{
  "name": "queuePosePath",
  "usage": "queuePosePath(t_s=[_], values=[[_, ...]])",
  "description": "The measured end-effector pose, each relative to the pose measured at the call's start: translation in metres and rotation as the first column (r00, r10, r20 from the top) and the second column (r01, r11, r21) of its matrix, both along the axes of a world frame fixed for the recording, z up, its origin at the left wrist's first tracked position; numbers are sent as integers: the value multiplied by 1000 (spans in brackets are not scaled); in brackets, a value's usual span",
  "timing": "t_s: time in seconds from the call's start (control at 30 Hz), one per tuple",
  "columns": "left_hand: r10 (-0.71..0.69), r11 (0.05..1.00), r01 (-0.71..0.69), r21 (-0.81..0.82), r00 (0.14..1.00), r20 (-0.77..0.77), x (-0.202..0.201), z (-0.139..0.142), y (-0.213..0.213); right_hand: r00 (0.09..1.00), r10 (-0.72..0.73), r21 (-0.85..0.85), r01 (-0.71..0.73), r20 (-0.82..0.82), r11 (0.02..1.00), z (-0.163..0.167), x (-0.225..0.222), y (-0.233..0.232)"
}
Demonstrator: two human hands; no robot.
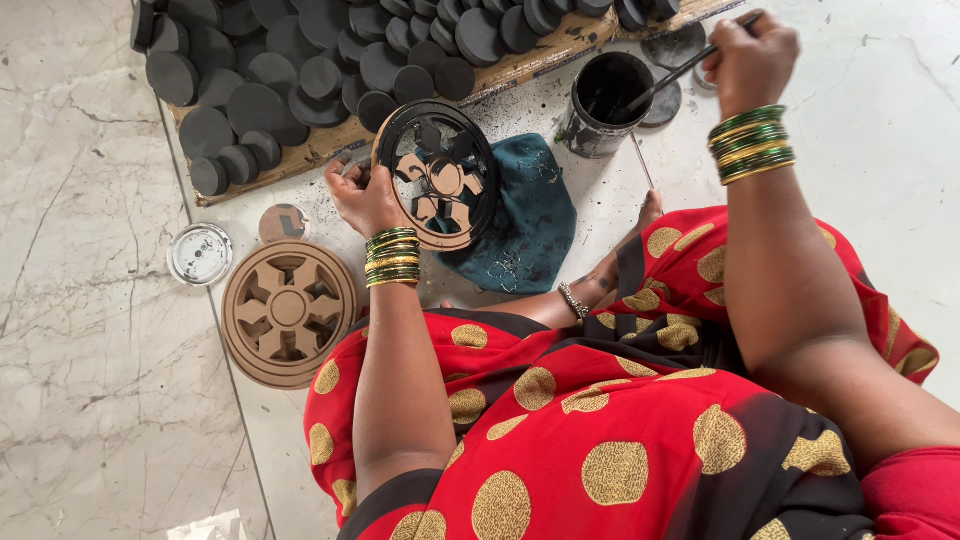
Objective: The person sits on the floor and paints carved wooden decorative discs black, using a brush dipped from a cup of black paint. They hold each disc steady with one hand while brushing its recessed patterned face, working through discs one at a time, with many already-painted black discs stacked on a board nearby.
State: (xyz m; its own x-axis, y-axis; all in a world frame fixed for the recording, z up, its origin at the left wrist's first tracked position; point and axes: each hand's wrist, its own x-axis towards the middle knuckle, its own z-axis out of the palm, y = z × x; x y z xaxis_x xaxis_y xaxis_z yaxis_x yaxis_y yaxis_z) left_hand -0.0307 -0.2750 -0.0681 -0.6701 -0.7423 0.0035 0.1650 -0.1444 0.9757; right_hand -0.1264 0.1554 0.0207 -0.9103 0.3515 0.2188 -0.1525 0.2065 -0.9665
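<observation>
My left hand [362,196] grips the edge of a round cut-out wooden disc [437,174], tilted upright and partly painted black, over a dark teal cloth [530,215]. My right hand [750,58] is closed on the handle of a thin paintbrush [672,77] whose tip dips into a black paint can [604,103]. Both wrists wear green and gold bangles.
An unpainted cut-out disc [288,312] lies on the floor at left, beside a small tin lid [199,253] and a small round piece [284,223]. Several black-painted discs [270,80] lie on a board along the top. My lap in red cloth with gold dots fills the foreground.
</observation>
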Motion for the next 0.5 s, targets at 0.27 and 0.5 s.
queuePosePath(t_s=[0.27,0.5], values=[[-6,1000,6,17,1000,1,0,-6,-2,966,230,-468,-258,-118,845,-10,7,0],[8,1000,-8,18,1000,6,-3,-8,-2,853,520,-487,-437,40,756,-28,34,-69]])
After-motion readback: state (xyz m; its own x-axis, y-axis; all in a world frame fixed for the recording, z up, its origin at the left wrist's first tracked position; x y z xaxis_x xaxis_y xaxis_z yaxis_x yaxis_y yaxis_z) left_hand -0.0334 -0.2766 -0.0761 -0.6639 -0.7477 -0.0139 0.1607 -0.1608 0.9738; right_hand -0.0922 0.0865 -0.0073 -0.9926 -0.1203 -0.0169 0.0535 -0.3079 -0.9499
